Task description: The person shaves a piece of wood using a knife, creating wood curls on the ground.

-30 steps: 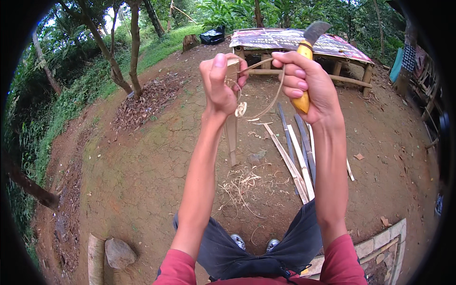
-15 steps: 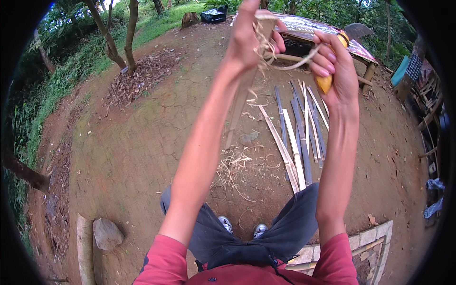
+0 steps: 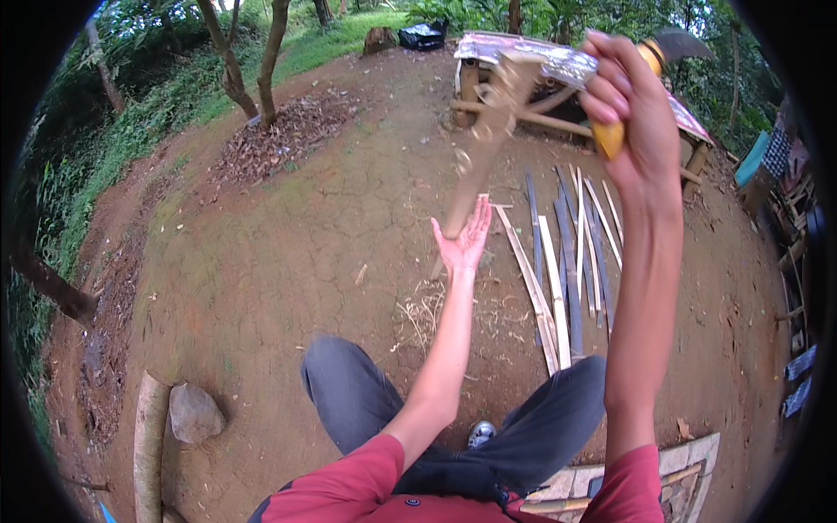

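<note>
My right hand [image 3: 635, 113] is raised at the upper right, its fingers wrapped round the yellow handle of a knife [image 3: 684, 44] with a dark curved blade pointing right. Palm up and fingers spread, my left hand [image 3: 464, 244] is lower, in front of my knees. A flat bamboo strip [image 3: 484, 152], blurred by motion, slants upward from this palm, with pale curled shavings along its upper part. Its lower end overlaps the palm, but the fingers are not closed round it. Whether the upper end touches my right hand is unclear.
Several pale and dark bamboo strips [image 3: 562, 261] lie on the dirt right of centre. Thin shavings [image 3: 423, 314] litter the ground before my feet. A low bamboo structure with a sheet top [image 3: 558, 57] stands ahead. A rock [image 3: 195, 413] and a log [image 3: 152, 436] lie left.
My left hand has let go of the bamboo strip's upper end, dropped toward me and opened at its lower end. My right hand, still holding the knife, has shifted slightly right in the view.
</note>
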`<state>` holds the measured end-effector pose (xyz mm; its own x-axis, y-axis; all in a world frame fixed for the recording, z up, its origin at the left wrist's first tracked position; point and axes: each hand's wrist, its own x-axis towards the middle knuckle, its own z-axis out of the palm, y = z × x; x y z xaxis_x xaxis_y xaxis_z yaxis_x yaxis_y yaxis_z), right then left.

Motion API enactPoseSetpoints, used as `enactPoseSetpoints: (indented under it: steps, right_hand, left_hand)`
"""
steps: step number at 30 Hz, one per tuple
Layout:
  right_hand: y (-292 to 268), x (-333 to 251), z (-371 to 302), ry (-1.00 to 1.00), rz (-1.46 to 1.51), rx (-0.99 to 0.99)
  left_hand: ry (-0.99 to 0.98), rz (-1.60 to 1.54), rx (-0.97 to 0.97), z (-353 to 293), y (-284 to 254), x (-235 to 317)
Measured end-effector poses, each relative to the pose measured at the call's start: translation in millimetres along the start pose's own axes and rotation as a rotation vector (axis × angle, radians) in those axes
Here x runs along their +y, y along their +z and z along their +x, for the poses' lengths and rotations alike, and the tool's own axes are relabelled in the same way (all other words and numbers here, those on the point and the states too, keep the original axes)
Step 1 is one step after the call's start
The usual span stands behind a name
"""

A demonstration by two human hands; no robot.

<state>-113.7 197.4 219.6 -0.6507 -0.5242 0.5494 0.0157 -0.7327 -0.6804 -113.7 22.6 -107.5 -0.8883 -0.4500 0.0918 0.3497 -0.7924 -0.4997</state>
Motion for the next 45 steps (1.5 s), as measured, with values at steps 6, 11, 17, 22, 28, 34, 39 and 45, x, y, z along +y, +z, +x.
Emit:
enactPoseSetpoints:
  steps: [6, 11, 17, 22, 28, 34, 39, 45]
  right_hand:
    - [-90, 5, -16, 0.038, -0.101, 0.208]
    - [-174, 46, -29, 0.161, 0.006, 0.433]
    - [-215, 233, -110, 0.508, 0.196, 0.61]
    - [-200, 332, -194, 0.898, -0.065, 0.638]
    - [-199, 390, -266, 1.074, -0.37, 0.652]
    - [-193, 435, -309, 1.12, -0.683, 0.276]
    - [-177, 469, -335, 0.971, -0.912, 0.043]
    - [-128, 472, -332, 1.058, -0.926, -0.031]
  left_hand:
    - [0.562, 0.091, -0.037, 39, 14, 55]
    - [0.735, 0.674, 0.242, 9, 106, 88]
    - [0.849, 0.992, 0.239, -52, 189, 190]
    - [1.307, 1.519, 0.154, -88, 162, 190]
    - [1.348, 1.663, 0.184, -106, 82, 196]
    - [1.327, 1.725, 0.218, -87, 41, 211]
    - [1.22, 1.813, 0.162, -76, 34, 197]
    - [1.015, 1.818, 0.086, -80, 17, 204]
